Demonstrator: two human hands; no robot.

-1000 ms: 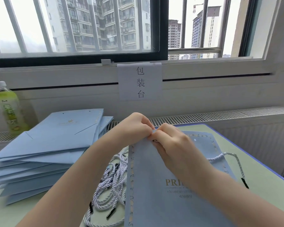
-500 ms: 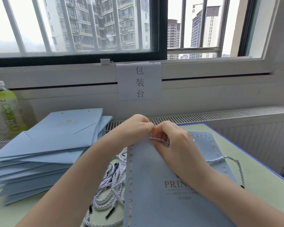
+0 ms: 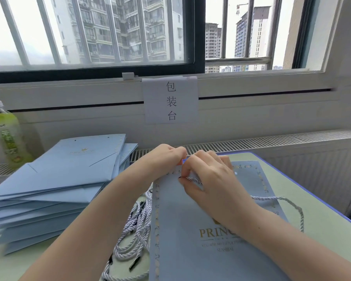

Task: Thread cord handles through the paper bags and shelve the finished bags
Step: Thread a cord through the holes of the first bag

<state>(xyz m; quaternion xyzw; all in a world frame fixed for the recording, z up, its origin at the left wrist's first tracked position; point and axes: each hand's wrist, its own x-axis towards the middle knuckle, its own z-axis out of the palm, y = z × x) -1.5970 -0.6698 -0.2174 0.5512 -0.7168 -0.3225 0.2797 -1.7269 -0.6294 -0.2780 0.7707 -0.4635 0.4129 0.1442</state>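
Note:
A flat light-blue paper bag (image 3: 182, 230) with gold lettering lies in front of me on the table. My left hand (image 3: 166, 157) pinches its top edge. My right hand (image 3: 209, 179) pinches a white twisted cord (image 3: 195, 180) right at the bag's top left hole. The rest of that cord (image 3: 288, 201) loops out past the bag's right side, over the table. A bundle of loose cords (image 3: 134, 234) with black tips lies left of the bag.
A stack of flat blue bags (image 3: 59, 183) fills the left of the green table (image 3: 322, 236). A green drink bottle (image 3: 5, 134) stands at the far left by the wall. A paper sign (image 3: 170, 100) hangs under the window; a radiator grille (image 3: 272, 138) runs behind.
My right hand has drawn a short stretch of cord out at the hole in the bag's top. My left hand has stayed pinching the top edge.

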